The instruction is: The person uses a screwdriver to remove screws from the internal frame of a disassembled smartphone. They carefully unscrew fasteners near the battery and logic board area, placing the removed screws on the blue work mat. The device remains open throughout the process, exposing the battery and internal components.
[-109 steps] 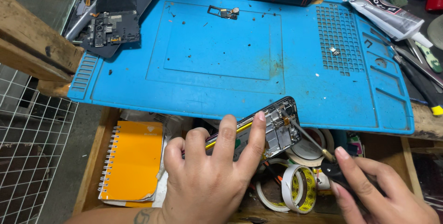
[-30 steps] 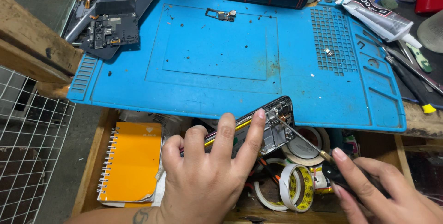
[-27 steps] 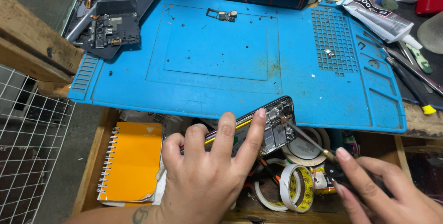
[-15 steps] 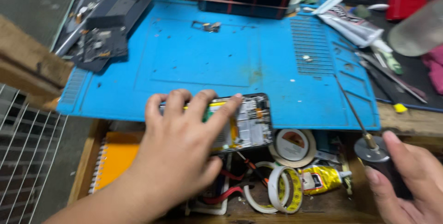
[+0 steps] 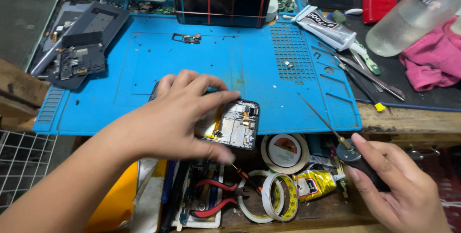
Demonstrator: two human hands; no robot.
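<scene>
Left hand [image 5: 175, 118]: clamped around opened black phone with exposed circuitry [image 5: 230, 125], at near edge of blue silicone work mat [image 5: 269, 74].
Right hand [image 5: 401, 187]: closed on black-handled thin screwdriver [image 5: 353, 154].
Open wooden drawer [image 5: 307, 216]: tape rolls [image 5: 273, 194], red-handled pliers [image 5: 211, 197], yellow tube [image 5: 314, 183].

White glue tube [image 5: 326, 27], yellow packet [image 5: 314, 184]

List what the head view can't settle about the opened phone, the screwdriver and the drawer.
- Opened phone: the left hand covers most of it.
- Screwdriver: the right hand hides the handle's lower part.
- Drawer: its front is cut off by the bottom edge.
- Loose parts on the blue mat: too small to identify.
</scene>
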